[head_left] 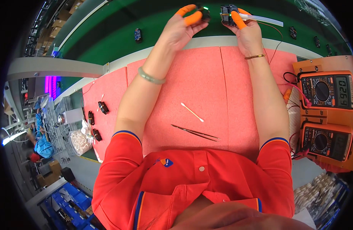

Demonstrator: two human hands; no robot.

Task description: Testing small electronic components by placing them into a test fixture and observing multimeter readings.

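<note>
Both of my arms reach forward over the green conveyor belt, with orange finger cots on some fingers. My left hand (pixel 184 27) grips a small black device (pixel 205 15) showing a green light; the fingers hide part of it. In my right hand (pixel 247 32) is a black electronic module (pixel 225 15) with a small green glow. A translucent tube (pixel 266 19) and a thin wire extend to the right from that hand. On the pink mat (pixel 199 84) between my forearms lie a cotton swab (pixel 192 112) and dark tweezers (pixel 195 132).
Two orange multimeters (pixel 326 91) stand at the right. Several small black parts (pixel 103 107) lie on the mat's left side, beside a bag of white pieces (pixel 80 142). A blue module (pixel 138 35) rests on the belt, with others at far right. A metal post (pixel 58 68) juts in from the left.
</note>
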